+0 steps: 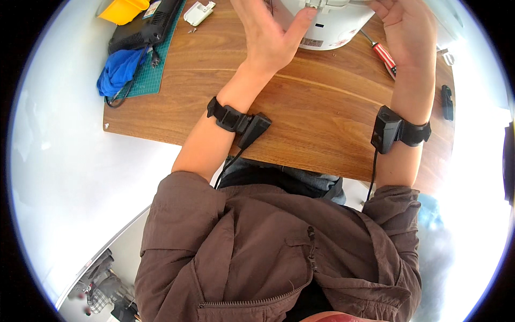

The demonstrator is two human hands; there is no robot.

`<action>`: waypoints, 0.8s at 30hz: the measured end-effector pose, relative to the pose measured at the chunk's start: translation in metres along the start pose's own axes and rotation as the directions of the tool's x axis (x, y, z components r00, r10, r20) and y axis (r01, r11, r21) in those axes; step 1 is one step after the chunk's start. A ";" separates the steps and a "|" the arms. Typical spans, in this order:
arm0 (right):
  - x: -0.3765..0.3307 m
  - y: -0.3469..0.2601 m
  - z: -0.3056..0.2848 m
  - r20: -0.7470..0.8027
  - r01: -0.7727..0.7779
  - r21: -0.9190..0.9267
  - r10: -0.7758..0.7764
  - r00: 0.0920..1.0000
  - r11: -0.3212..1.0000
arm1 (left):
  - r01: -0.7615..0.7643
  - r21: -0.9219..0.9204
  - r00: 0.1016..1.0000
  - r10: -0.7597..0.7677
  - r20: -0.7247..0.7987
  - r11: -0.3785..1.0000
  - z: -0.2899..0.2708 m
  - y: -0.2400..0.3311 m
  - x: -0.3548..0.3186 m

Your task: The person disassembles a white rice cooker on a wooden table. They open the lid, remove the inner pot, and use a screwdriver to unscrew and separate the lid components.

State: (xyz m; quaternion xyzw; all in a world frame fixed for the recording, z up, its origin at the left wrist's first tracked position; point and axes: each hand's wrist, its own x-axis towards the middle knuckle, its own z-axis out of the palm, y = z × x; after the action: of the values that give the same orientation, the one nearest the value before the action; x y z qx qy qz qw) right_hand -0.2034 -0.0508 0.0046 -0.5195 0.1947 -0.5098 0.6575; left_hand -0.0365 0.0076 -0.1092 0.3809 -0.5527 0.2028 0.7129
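At 12 o'clock on wooden tabletop [322, 107]: white appliance [330, 24], partly cut off by frame edge. Left hand [268, 32] spread open, thumb touching appliance's lower left side. Right hand [405, 29] on its right edge, grip state unclear. Red-handled screwdriver [385, 56] just beside right hand. Blue cloth [119, 70] at 10 o'clock on green cutting mat [153, 75].

The appliance [330, 24] sits at the far edge of the surface [300, 102], between the left hand [268, 35] and the right hand [407, 29]. The screwdriver [383, 53] lies just to its right. The mat [153, 75] covers the far left corner. The cloth [118, 70] and a box [145, 27] lie on the mat.
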 end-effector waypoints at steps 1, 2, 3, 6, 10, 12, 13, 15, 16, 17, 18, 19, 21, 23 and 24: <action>-0.003 -0.002 0.005 -0.010 0.016 -0.019 -0.016 1.000 1.000 | 0.003 -0.023 1.000 -0.003 -0.021 1.000 0.000 -0.003 -0.003; 0.001 0.001 0.002 0.012 0.019 -0.013 -0.019 1.000 1.000 | 0.003 -0.044 0.999 -0.005 -0.042 0.999 0.000 -0.006 -0.005; 0.006 0.002 -0.008 0.019 0.030 -0.016 -0.030 0.999 0.999 | 0.013 0.044 0.999 -0.015 0.038 0.999 -0.009 0.000 -0.001; 0.003 0.002 -0.008 0.041 0.064 -0.015 -0.064 0.997 0.998 | -0.008 0.207 0.988 -0.025 0.155 0.978 -0.022 0.004 0.002; 0.011 -0.002 -0.014 0.074 0.006 -0.044 -0.003 0.997 0.999 | -0.058 0.283 0.981 0.002 0.195 0.957 -0.023 0.006 0.003; 0.002 -0.006 -0.003 -0.031 -0.049 -0.062 0.047 0.998 0.997 | -0.076 0.300 0.982 0.019 0.190 0.951 -0.025 0.002 0.000; 0.000 -0.008 0.003 -0.080 -0.077 -0.068 0.071 0.994 0.995 | -0.087 0.312 0.982 0.029 0.186 0.946 -0.026 0.000 0.001; 0.006 -0.005 -0.007 0.024 -0.057 -0.028 0.058 0.998 0.998 | -0.083 0.328 0.981 0.019 0.192 0.941 -0.026 0.004 0.003; 0.008 -0.004 -0.010 0.073 -0.047 -0.009 0.048 0.996 0.999 | -0.081 0.332 0.981 0.015 0.196 0.940 -0.025 0.006 0.005; 0.008 -0.004 -0.010 0.036 -0.021 -0.015 0.021 0.999 1.000 | -0.086 0.325 0.982 0.024 0.189 0.942 -0.024 0.004 0.005; 0.004 -0.006 0.001 -0.002 0.002 -0.022 -0.002 1.000 1.000 | -0.089 0.319 0.982 0.030 0.184 0.944 -0.024 0.003 0.004; 0.001 -0.008 0.007 -0.039 0.025 -0.029 -0.026 0.999 0.999 | -0.092 0.314 0.983 0.036 0.179 0.945 -0.024 0.002 0.005; 0.006 -0.004 -0.008 0.120 0.094 0.040 -0.098 0.988 0.995 | -0.062 0.299 0.986 0.011 0.168 0.952 -0.022 0.007 0.005; 0.006 0.001 -0.014 0.155 0.165 0.055 -0.172 0.973 0.985 | -0.044 0.289 0.987 -0.004 0.163 0.956 -0.020 0.009 0.006; 0.003 0.004 -0.006 0.120 0.201 0.039 -0.204 0.972 0.979 | -0.045 0.299 0.986 -0.006 0.165 0.953 -0.021 0.008 0.005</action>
State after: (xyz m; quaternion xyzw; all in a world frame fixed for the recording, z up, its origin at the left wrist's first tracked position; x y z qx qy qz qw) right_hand -0.2050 -0.0567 -0.0007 -0.5584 0.0927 -0.5436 0.6198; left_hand -0.0273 0.0287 -0.1041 0.4953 -0.5759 0.2597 0.5964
